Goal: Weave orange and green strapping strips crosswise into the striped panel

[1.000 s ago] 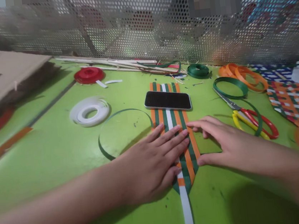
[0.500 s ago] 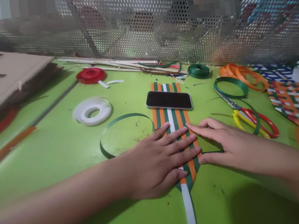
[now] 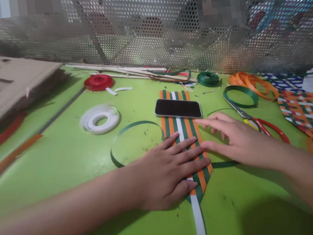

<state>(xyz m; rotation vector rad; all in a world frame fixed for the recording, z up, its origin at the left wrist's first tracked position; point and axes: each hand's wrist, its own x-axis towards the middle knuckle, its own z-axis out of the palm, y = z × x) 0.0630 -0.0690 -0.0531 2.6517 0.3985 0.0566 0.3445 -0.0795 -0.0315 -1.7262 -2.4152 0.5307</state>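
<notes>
My left hand [image 3: 170, 172] lies flat with fingers spread across a row of orange, green and white strips [image 3: 181, 133]. A black-screened phone [image 3: 178, 108] rests across the strips' far part. My right hand [image 3: 229, 137] is at the strips' right edge, thumb and fingers apart, holding nothing I can see. Under that hand a green strip [image 3: 225, 164] runs out to the right, and a green strip loop [image 3: 115, 152] curves out on the left. From the near end, a white strip tail [image 3: 199, 222] stretches toward me. Part of the strips is hidden under my left hand.
Red [image 3: 98, 82], white [image 3: 100, 120] and green [image 3: 208, 78] rolls lie around the table [image 3: 68, 188]. Scissors [image 3: 255, 119] and orange coils [image 3: 251, 84] are on the right, beside woven pieces [image 3: 309, 115]. Cardboard [image 3: 8, 81] stands at left; a perforated metal panel [image 3: 141, 32] closes the back.
My right hand has moved slightly away from me along the strips' right edge, now nearer the phone. My left hand stays flat on the strips. The view has shifted a little.
</notes>
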